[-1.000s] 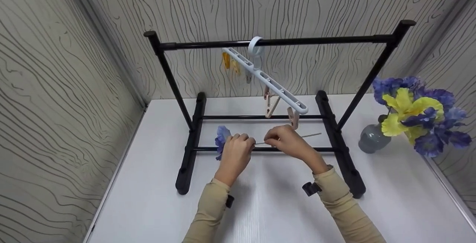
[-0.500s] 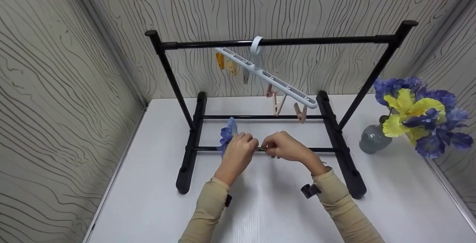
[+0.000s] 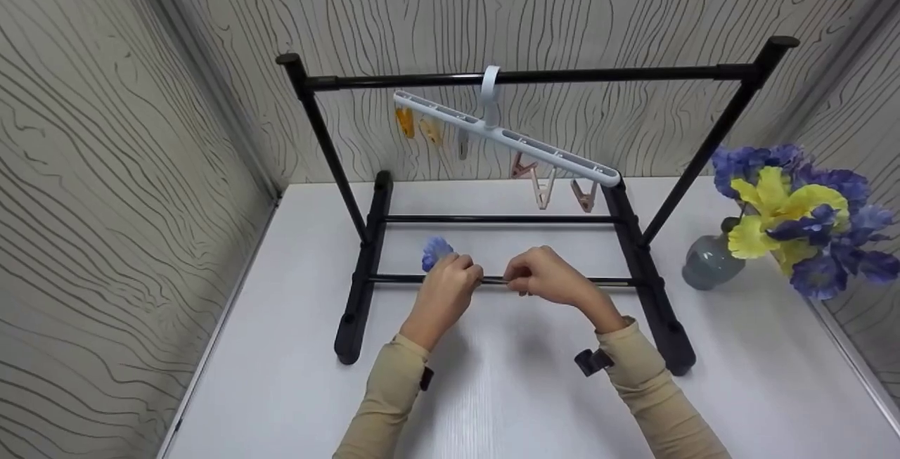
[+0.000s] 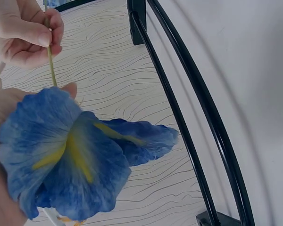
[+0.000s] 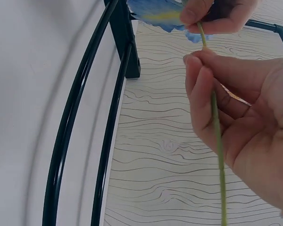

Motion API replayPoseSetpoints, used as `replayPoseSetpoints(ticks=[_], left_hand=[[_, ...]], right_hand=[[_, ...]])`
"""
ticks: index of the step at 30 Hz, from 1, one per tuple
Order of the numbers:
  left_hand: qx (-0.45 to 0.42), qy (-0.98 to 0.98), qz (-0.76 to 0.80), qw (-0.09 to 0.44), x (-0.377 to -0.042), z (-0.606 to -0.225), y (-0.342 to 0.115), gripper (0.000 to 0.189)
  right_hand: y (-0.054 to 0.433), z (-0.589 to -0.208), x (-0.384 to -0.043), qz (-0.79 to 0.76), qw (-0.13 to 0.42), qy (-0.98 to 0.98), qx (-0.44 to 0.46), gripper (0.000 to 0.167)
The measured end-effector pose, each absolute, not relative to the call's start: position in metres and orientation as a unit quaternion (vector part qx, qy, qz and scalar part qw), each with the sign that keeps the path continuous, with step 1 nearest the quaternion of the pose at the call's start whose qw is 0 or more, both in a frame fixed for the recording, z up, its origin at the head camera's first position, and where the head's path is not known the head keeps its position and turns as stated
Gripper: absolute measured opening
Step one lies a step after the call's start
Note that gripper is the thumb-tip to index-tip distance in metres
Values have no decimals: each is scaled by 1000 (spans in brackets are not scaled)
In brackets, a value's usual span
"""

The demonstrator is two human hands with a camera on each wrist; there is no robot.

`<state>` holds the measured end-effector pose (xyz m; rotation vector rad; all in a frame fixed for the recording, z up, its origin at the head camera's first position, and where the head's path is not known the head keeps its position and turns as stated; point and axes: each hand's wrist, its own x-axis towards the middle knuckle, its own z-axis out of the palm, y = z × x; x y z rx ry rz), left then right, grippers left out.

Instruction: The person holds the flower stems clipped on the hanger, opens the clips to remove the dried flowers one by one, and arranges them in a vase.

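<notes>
A blue artificial iris (image 4: 66,155) with yellow streaks hangs by its bloom at the left hand, its thin green stem (image 5: 220,160) running across to the right. My left hand (image 3: 445,290) pinches the stem just below the bloom. Farther along the same stem, my right hand (image 3: 552,276) pinches it between thumb and fingers, a short gap from the left hand. In the head view the left hand hides part of the bloom. A pale blue clip hanger (image 3: 503,136) with orange, beige, grey and pink clothes pegs (image 3: 542,188) hangs above the hands.
The hanger hooks over the top bar of a black rack (image 3: 605,75), whose lower bars (image 3: 422,218) lie around the hands. At right on the white table (image 3: 281,318) stands a grey vase (image 3: 710,262) with purple and yellow flowers (image 3: 787,213). Patterned walls (image 3: 365,9) enclose the back and left.
The hanger has swung round, its near end moving right and back. The bloom has turned at the left hand. Both hands have shifted slightly along the stem and keep hold of it.
</notes>
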<state>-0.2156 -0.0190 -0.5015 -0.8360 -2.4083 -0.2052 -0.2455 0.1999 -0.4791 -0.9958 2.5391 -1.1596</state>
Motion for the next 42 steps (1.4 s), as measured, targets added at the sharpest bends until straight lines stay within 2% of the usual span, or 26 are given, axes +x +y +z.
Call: replayPoseSetpoints(ticks=[5, 14, 18, 20, 27, 37, 42], left_hand=[[-332, -891, -41, 308, -217, -502, -16, 14], [-335, -871, -18, 359, -221, -505, -11, 16], [-322, -863, -48, 386, -221, -506, -12, 18], [-312, -859, -68, 399, -220, -505, -13, 25], [-292, -849, -157, 411, -220, -509, -19, 32], [-288, -864, -191, 366, -212, -530, -20, 14], [-297, -866, -226, 333, -206, -541, -19, 7]], right_hand=[[195, -479, -245, -373, 94, 854, -350, 7], [194, -490, -244, -449, 152, 818, -327, 4], [202, -496, -244, -473, 147, 813, -307, 5], [208, -497, -244, -485, 140, 810, -297, 6], [233, -488, -243, -531, 82, 806, -246, 12], [282, -468, -236, -590, -42, 786, -181, 20], [311, -457, -231, -597, -126, 777, -155, 14]])
